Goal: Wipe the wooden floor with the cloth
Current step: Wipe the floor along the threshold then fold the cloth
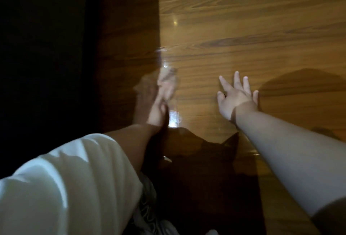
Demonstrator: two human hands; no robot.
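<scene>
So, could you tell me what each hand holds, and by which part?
Left hand is on the cloth, grip too blurred to tell; right hand holds nothing.

Motion blur smeared the left hand [164,94] and the cloth [168,74] under it, so the grip could not be read. The wooden floor [243,29] was lost in black shadow on the left. The right forearm [290,160] was cut by the right edge, the white sleeve [65,188] by the bottom-left corner.

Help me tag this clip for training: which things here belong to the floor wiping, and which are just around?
Part of the job: left hand, blurred, at the cloth; wooden floor.
Just around: right hand, spread open; white sleeve; patterned fabric at the bottom.
</scene>
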